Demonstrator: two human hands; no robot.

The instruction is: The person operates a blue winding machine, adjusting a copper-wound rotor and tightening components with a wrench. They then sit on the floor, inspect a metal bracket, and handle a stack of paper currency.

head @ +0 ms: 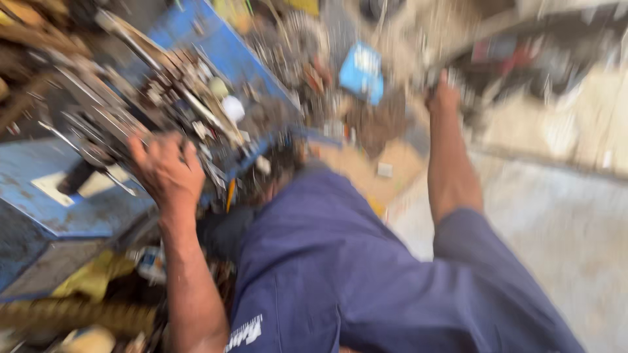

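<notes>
Frame badly motion-blurred; details soft.

Landmark: blue toolbox (216, 39), open, tipped, upper left. Concrete floor (562, 222) lies well right of it. Navy trouser leg (340, 274) fills the ground below and right of it.

Inside the toolbox: heap of tools (150, 91), mostly long steel spanners, their long axes running roughly upper left to lower right.

Left hand (167, 171) sits at the toolbox's lower edge, on the heap, fingers spread and curled into the tools; nothing clearly gripped. This hand is the nearer; the heap lies just above and left of it.

Right hand (445, 97), well right of the toolbox, reaches toward dark blurred clutter; open or closed, cannot tell.

Small blue carton (362, 73) lies right of the toolbox.
</notes>
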